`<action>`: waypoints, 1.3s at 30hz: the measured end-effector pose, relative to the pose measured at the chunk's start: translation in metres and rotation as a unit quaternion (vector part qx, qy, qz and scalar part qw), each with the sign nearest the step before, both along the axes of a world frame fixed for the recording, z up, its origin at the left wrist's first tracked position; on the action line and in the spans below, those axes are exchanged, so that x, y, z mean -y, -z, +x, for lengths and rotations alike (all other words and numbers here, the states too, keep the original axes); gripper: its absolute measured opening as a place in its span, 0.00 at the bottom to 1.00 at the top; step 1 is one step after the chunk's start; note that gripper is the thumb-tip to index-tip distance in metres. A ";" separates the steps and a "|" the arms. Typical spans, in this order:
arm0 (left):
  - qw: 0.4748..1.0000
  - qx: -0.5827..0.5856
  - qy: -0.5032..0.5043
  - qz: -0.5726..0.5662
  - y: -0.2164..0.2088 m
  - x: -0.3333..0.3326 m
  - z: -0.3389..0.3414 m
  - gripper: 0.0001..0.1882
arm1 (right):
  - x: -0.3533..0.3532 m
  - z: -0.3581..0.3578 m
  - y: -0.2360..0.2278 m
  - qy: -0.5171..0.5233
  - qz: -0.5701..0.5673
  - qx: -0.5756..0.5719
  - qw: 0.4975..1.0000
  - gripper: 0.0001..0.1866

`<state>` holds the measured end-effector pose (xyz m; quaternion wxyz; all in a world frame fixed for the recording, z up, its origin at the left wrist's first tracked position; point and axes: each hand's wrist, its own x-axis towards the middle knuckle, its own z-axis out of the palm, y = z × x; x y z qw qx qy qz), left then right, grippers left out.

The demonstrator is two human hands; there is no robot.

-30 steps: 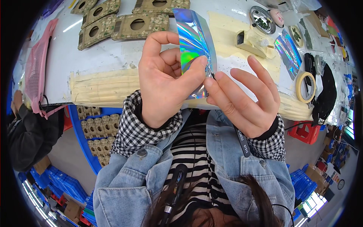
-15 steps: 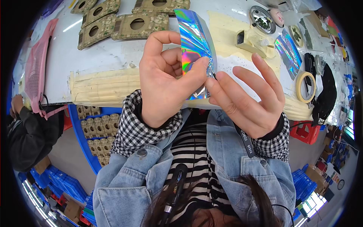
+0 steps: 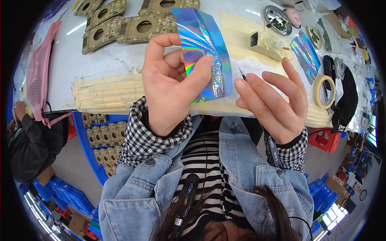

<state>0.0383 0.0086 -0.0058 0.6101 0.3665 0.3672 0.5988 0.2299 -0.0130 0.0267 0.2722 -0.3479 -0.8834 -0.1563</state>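
Note:
My left hand [image 3: 173, 80] grips a shiny rainbow-blue holographic sheet [image 3: 219, 44], thumb on its front and fingers curled behind. A column of small raised bits, too tiny to make out, runs down the sheet beside the thumb. To the right, my right hand [image 3: 275, 100] pinches slim black tweezers [image 3: 242, 74] between thumb and index finger, the other fingers spread. Their fine tip points up and left, apart from the sheet. The dark rear end, with light print, shows by my right wrist. Whether anything sits at the tip cannot be seen.
Camouflage-patterned pieces with round holes [image 3: 146, 27] lie at the back left. At the right are a beige block-shaped holder [image 3: 267, 45], a round dish with dark green bits [image 3: 277, 20], another holographic sheet [image 3: 305, 56] and a tape roll [image 3: 324, 92]. A blue tray [image 3: 86, 140] holds more camouflage pieces below left.
The tweezers' tip has left the sheet, and my right hand has drawn away to the right. My left hand has shifted slightly left with the sheet, which now faces more openly.

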 end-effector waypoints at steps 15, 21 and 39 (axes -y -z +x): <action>0.982 0.179 -0.041 0.040 0.023 -0.008 -0.011 0.15 | 0.014 0.015 0.026 0.008 -0.108 -0.026 0.994 0.17; 0.936 0.335 0.102 0.024 0.029 -0.010 -0.026 0.17 | 0.012 0.015 0.034 0.011 -0.127 -0.052 0.990 0.18; 0.913 0.319 0.135 -0.215 -0.002 0.007 0.002 0.22 | 0.015 0.019 0.041 0.094 -0.264 -0.248 0.927 0.32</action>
